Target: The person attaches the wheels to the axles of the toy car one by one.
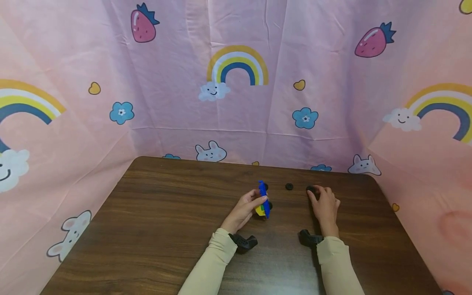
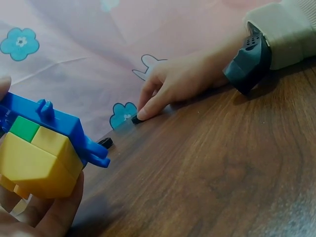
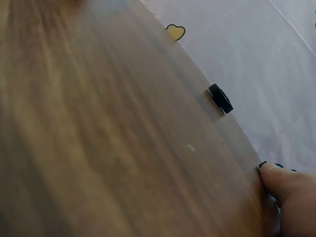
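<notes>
My left hand holds a small toy car up over the table, fingers and thumb gripping its blue base. Black wheels show on the base's right side in the head view. Yellow blocks and a green block sit on the base, seen close up in the left wrist view. Farther right, my right hand pinches a black wheel between thumb and fingers, low over the tabletop; those fingers partly hide it. Between the hands, another black wheel lies flat on the table.
The brown wood-grain table ends just beyond the wheels. A pink and purple cloth with printed rainbows, flowers and rabbits hangs behind and along both sides. Each wrist wears a black device, one on the left, one on the right.
</notes>
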